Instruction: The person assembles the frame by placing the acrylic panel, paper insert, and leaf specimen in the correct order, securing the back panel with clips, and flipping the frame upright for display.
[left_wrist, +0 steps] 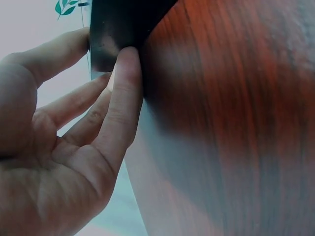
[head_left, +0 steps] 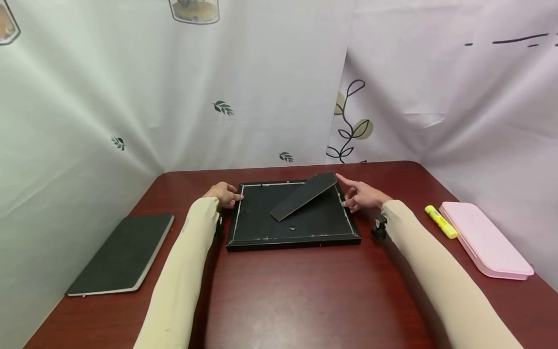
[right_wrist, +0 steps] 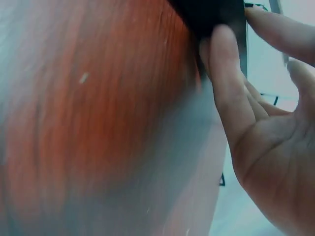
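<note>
A black picture frame (head_left: 257, 228) lies back side up on the table. Its easel leg (head_left: 307, 194) slants across the backing board towards the upper right corner. My left hand (head_left: 222, 193) grips the frame's left side; in the left wrist view, thumb and fingers pinch its dark edge (left_wrist: 110, 39). On the opposite side, my right hand (head_left: 366, 195) holds the right edge, with one finger stretched towards the end of the leg. The right wrist view shows fingertips against that dark edge (right_wrist: 206, 14). The frame's front is hidden.
A dark notebook (head_left: 124, 254) lies on the left of the reddish-brown table (head_left: 301, 295). At the right are a yellow highlighter (head_left: 441, 222) and a pink case (head_left: 488, 240), side by side. A white printed curtain (head_left: 270, 72) hangs behind the table.
</note>
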`<control>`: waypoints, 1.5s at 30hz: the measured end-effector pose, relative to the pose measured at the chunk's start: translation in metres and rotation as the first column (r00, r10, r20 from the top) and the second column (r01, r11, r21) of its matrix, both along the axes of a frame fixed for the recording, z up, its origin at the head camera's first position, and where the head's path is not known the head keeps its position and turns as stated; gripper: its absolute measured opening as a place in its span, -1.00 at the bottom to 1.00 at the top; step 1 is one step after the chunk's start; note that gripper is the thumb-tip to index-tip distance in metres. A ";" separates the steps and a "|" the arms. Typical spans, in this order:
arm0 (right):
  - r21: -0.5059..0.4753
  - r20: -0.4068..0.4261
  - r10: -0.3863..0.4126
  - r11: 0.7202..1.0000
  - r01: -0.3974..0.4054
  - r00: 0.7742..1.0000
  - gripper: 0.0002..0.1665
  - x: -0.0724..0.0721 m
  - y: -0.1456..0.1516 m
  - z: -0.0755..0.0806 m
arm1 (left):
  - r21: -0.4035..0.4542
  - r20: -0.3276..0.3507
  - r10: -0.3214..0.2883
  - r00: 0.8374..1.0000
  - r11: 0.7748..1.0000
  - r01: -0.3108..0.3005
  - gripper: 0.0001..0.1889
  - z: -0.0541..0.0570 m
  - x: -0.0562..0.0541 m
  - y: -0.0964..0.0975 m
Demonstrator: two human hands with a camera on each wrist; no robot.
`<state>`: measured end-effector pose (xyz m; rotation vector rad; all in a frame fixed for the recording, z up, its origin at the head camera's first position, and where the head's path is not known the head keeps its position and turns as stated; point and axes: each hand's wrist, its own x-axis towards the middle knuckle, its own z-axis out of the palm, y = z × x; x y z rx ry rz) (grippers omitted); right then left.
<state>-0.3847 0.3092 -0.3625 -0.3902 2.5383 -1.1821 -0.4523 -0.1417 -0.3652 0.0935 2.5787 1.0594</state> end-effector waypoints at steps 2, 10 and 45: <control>-0.044 0.078 0.016 0.999 -0.013 0.997 0.13 0.002 0.006 0.000 | -0.017 -0.008 -0.008 1.000 1.000 0.008 -0.36 0.001 -0.001 0.000; -0.128 0.189 -0.023 0.991 0.048 0.982 -0.07 0.006 0.006 -0.002 | -0.024 -0.021 -0.002 1.000 1.000 0.001 -0.37 0.004 0.003 0.000; 0.257 0.094 -0.115 0.963 0.087 0.989 -0.19 0.005 -0.025 0.007 | -0.219 -0.067 -0.063 0.996 0.975 0.047 -0.45 0.016 0.007 0.013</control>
